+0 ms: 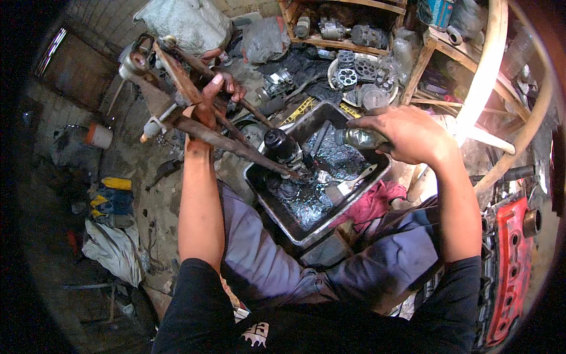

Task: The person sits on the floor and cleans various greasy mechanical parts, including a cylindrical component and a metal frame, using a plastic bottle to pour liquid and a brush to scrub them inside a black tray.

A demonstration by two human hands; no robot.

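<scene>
My left hand [208, 99] grips a long, rusty metal linkage [205, 130] with several rods, raised at the upper left. Its lower end slopes into a dark rectangular pan [276, 232] between my knees. A black-capped cylindrical part [281, 144] sits by that lower end; I cannot tell whether it is joined to the rods. Over the pan's right side, my right hand [400, 132] holds a small clear bottle [363, 138] lying on its side, its neck to the left. Shiny dark liquid [309, 212] covers the pan's bottom. Inside lie a flat paintbrush [349, 185] and a dark bar [320, 137].
A pink cloth [376, 201] lies against the pan's right side. Beyond the pan, a round tray [331, 73] carries metal machine parts. A wooden shelf [345, 46] and a pale curved frame [482, 75] stand behind. A red engine cover [508, 270] is at right.
</scene>
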